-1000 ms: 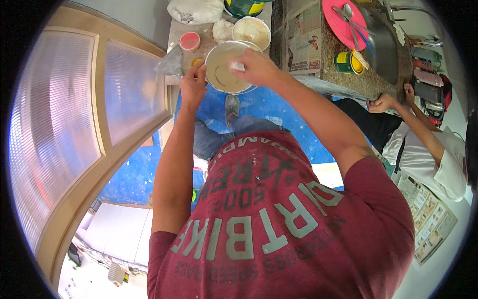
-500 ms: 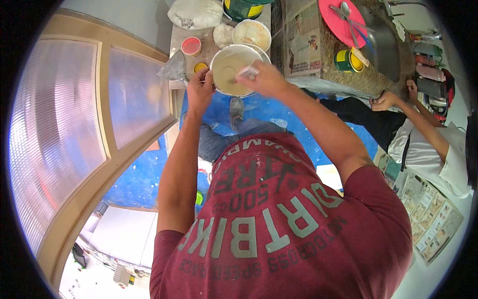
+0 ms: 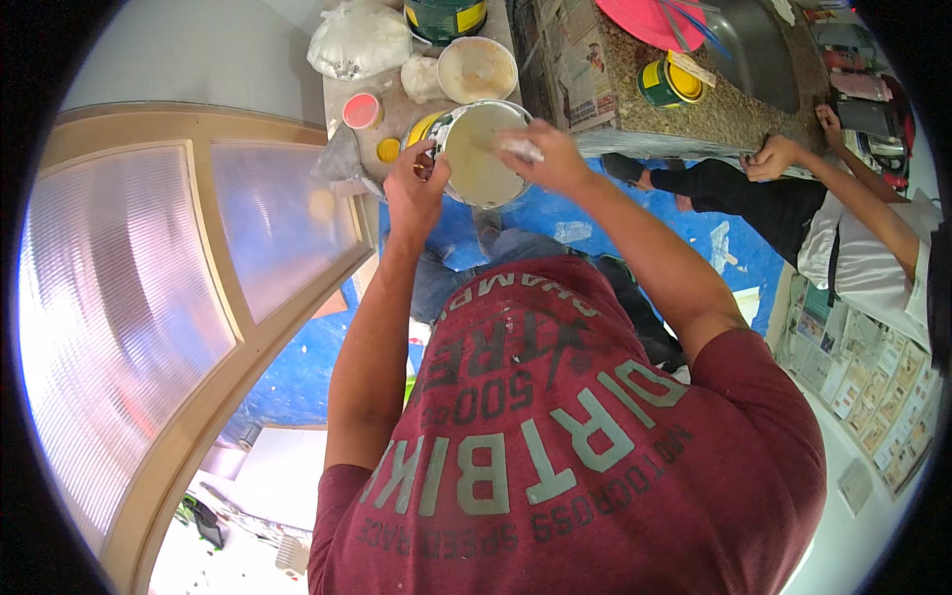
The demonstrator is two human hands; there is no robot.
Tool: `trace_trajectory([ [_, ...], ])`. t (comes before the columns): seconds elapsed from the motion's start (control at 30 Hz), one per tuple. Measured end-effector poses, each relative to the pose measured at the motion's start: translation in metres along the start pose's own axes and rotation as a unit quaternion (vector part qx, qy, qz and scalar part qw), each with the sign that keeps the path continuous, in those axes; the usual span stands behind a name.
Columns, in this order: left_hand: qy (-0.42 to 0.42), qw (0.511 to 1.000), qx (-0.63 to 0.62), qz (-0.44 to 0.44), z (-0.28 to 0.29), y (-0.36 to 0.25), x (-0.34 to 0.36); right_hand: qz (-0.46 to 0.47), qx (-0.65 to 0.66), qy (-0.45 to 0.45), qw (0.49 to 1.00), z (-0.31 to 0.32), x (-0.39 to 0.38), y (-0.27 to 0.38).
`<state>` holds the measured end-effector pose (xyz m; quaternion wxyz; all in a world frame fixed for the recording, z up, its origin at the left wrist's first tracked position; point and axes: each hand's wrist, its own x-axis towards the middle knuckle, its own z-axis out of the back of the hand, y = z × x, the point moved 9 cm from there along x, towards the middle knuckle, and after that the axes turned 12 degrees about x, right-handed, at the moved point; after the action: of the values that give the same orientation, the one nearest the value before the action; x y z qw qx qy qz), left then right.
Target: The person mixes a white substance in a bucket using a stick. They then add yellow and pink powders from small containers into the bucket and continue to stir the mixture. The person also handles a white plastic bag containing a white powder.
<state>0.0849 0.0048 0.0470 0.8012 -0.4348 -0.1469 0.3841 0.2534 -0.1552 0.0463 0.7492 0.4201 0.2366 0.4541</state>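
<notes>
Below both the left hand (image 3: 418,193) and right hand (image 3: 555,159): dark red shirt (image 3: 555,426), several printed lines, big pale capitals, darker letters, a number; upside down as seen. Up-right of right hand: newspaper (image 3: 588,79) against counter (image 3: 729,114), rows of type. Far right, lower: printed sheets (image 3: 873,387), type too small. Pail (image 3: 420,128) at left fingers: markings unreadable.

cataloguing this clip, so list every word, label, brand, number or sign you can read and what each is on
Wording isn't copied out here, only where it stands.
Maroon shirt: large pale and dark lettering and digits, readable but upside down in view.
Upper newspaper: print mostly too small to read.
Newspaper sheets, far right: too small.
White bag: marks too blurred.
Pail, green-and-yellow can: nothing legible.
</notes>
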Motion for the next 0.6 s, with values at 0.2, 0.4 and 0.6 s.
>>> trace_trajectory([
  [0.2,0.018,0.998,-0.022,0.055,0.006,0.032,0.001,-0.142,0.252,-0.021,0.957,-0.027,-0.034,-0.028],
  [0.4,0.008,0.994,-0.075,0.079,0.02,0.064,-0.002,-0.279,0.401,-0.098,0.867,0.021,-0.054,-0.046],
  [0.6,-0.005,0.981,-0.151,0.119,0.028,0.085,-0.011,-0.26,0.509,-0.126,0.811,0.044,-0.069,-0.034],
])
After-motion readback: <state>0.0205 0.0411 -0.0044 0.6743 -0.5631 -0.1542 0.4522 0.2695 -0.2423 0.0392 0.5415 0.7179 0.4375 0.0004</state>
